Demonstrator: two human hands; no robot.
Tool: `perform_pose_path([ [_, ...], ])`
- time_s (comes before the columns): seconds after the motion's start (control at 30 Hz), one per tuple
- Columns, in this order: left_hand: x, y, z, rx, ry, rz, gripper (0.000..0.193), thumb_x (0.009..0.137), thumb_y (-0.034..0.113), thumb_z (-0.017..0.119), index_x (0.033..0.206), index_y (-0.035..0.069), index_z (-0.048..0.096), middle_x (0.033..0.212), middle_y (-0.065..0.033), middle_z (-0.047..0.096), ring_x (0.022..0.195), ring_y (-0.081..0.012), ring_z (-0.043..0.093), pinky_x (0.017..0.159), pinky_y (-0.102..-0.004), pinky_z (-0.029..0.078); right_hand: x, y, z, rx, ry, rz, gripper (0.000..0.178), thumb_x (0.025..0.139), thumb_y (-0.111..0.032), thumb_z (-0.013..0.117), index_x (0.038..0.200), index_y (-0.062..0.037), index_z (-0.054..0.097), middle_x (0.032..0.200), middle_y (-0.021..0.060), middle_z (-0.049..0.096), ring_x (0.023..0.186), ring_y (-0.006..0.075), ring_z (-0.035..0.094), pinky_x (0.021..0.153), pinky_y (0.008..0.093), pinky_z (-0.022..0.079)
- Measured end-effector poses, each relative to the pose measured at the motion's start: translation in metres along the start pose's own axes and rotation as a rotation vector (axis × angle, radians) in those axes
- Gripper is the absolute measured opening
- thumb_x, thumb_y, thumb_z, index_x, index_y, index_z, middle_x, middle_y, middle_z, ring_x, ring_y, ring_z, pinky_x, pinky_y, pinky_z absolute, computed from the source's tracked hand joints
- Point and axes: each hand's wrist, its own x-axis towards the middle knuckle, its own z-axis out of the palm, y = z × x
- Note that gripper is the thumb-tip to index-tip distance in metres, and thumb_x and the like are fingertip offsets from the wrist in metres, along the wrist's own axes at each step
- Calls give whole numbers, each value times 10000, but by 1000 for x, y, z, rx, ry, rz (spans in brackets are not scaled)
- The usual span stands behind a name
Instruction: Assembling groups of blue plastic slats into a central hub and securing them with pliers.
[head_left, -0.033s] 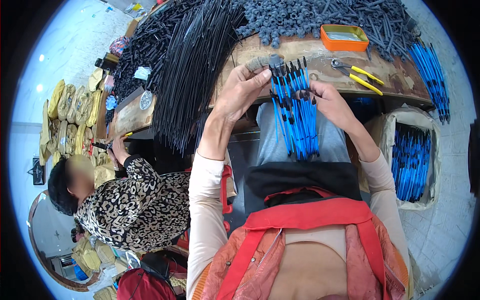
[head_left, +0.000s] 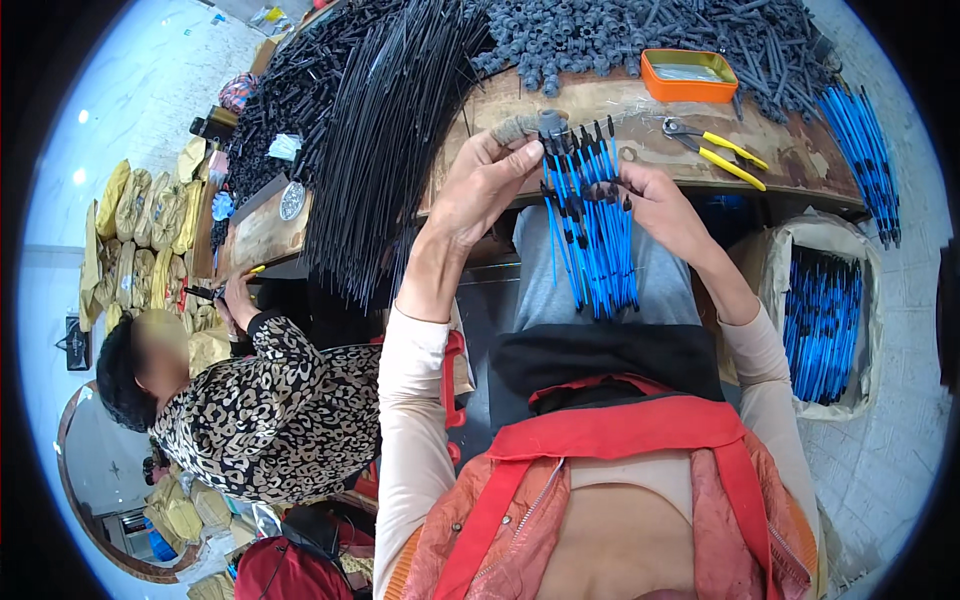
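Note:
Over my lap I hold a bundle of thin blue ribs point(head_left: 608, 250) with black joints, which looks like an umbrella frame. At its top left is a grey cylindrical hub point(head_left: 552, 122), gripped between thumb and fingers of my left hand point(head_left: 482, 187). A beige wrap covers that hand's index finger. My right hand point(head_left: 662, 205) closes on the ribs' right side, near the upper black joints; its fingertips are partly hidden. Several rib ends stand up above it, while the rest of the bundle hangs down. Yellow-handled pliers point(head_left: 720, 158) lie on the wooden table to the right.
Long black rods point(head_left: 395, 150) overhang the table's edge at left. Grey plastic parts point(head_left: 565, 50) heap at the back beside an orange tin point(head_left: 690, 94). More blue ribs hang at far right point(head_left: 865, 160) and fill a lined box point(head_left: 868, 330). A co-worker point(head_left: 270, 410) sits at left.

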Motion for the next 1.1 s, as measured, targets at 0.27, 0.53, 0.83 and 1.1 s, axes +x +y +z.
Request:
perform_pose_path([
  [0.27,-3,-5,-5,-42,-17,6,407,924,67,633,1296,-66,535,1195,-125,649,1123,-185,605,1005,-349,461,0,4,0,69,-84,20,222,974,-69,500,1128,9,640,913,-24,636,823,40,526,753,218,453],
  [0.53,-8,-5,-7,-79,-77,12,372,928,73,627,1267,-58,547,1140,-114,661,966,-159,633,824,-286,506,-4,-6,4,242,-219,12,282,942,-49,488,1186,-6,621,984,-23,648,890,38,553,819,203,448],
  [0.83,-12,-3,-11,53,-201,-42,437,891,158,684,1266,-29,560,901,-12,667,419,2,282,382,-175,159,-9,-11,-2,253,-361,89,286,973,-215,587,1166,-10,636,993,-26,662,893,39,567,813,221,465],
  [1.1,-32,-17,6,-112,-17,-60,406,853,66,721,1230,-5,589,1030,-40,672,965,-111,611,837,-224,471,-33,-19,17,236,-274,183,270,870,-7,460,1076,1,633,911,-39,610,827,39,509,741,195,407],
])
